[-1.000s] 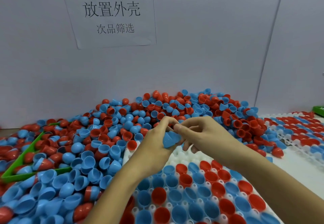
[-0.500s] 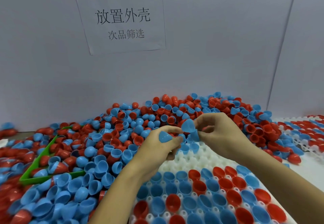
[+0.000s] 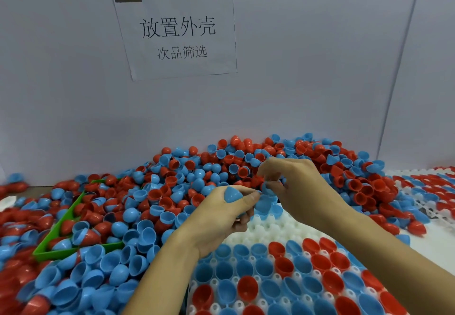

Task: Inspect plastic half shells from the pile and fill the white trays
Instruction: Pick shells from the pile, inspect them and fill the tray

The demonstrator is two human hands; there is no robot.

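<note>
Head view: a blue half shell [image 3: 232,194] is pinched dome-up between the thumb and curled fingers of the left hand [image 3: 222,218], so that grip is grasping it, held above the far edge of the near white tray [image 3: 273,232]. At about two o'clock from it, the right hand [image 3: 299,191] is curled at the foot of the pile [image 3: 246,167], and its fingertips [image 3: 269,186] are closed on a second blue shell [image 3: 267,190], which is only partly seen; whether that shell is lifted free or still lying among others cannot be told. More blue shells lie just beneath the two hands, at the tray's far rim. The tray's near rows, at six o'clock, are filled with red and blue shells, while bare white cups are left at its far end. A green bin [image 3: 61,226] is half buried in shells at nine o'clock, and a second filled tray [image 3: 423,191] is seen at three o'clock. Several slips are judged possible from here. The smooth dome held by the left hand could be squeezed out of so light a pinch and lost among the loose shells. Neighbouring shells could be dragged down onto the bare cups by the right hand, since the pile slopes onto the tray. Two nested shells of one colour could be taken for one, and a flaw could be missed if the inside is not turned toward the eye.
</note>
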